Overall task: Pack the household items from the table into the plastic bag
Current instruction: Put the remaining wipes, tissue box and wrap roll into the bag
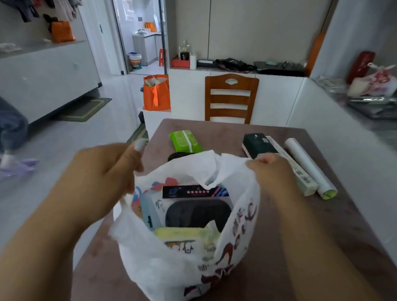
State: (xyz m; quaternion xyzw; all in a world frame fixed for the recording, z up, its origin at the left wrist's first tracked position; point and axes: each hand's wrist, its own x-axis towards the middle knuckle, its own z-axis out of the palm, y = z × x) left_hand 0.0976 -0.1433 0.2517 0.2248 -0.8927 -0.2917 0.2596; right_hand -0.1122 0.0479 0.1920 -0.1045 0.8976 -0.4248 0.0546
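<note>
**Plastic bag held open mid-pack, four items left on the table**

The plastic bag (184,263) stands on the near part of the table (343,233), white with dark red printing, its mouth facing up. Inside it I see a boxed dark item (197,207), a yellow-green packet (181,235) in front of that, and a pale blue object (148,211) upright against the left wall. My left hand (105,178) is closed around the bag's left handle; my right hand (274,173) pinches the right rim, pulling the mouth wide. Neither hand carries an item.

Beyond the bag lie a green wipes pack (185,141), a dark box (259,144), a long narrow carton (291,168) just beside it, and a white roll (310,167) alongside the carton. A small dark object (177,155) shows partly behind the bag's rim; I cannot identify it.

Risks, as I judge them: releasing one side to reach for an item may let the thin film collapse over the opening. The long carton and roll may not fit flat, and forced in endwise could tear the film or tip the bag. The roll could also run off the table's edge if nudged.
</note>
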